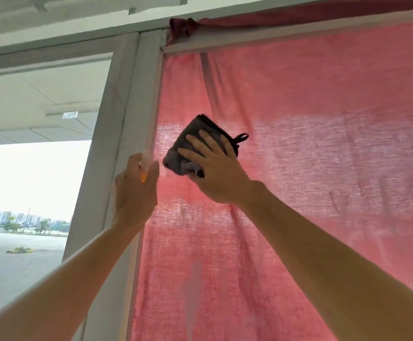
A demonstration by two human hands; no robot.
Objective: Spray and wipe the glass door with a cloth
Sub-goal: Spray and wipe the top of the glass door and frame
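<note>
- Step in hand, as judged: wiping the upper part of the glass door [299, 168], in front of the pink curtain [323, 107].
- Right hand [215, 173]: fingers [209, 140] spread apart and flat, pressing the folded dark cloth [190, 136] against the glass.
- Keep cloth fully under the fingers; hanging loop [242, 138] just beyond the outermost finger, clear of the wipe path.
- Press evenly; overlap strokes toward the frame [136, 99] beside the left fingers.
- Left hand [135, 190]: fingers curled round the spray bottle [144, 163], nozzle above the knuckles. Keep off the trigger while wiping.
- Likely risk: streaks if cloth bunches under the palm.
</note>
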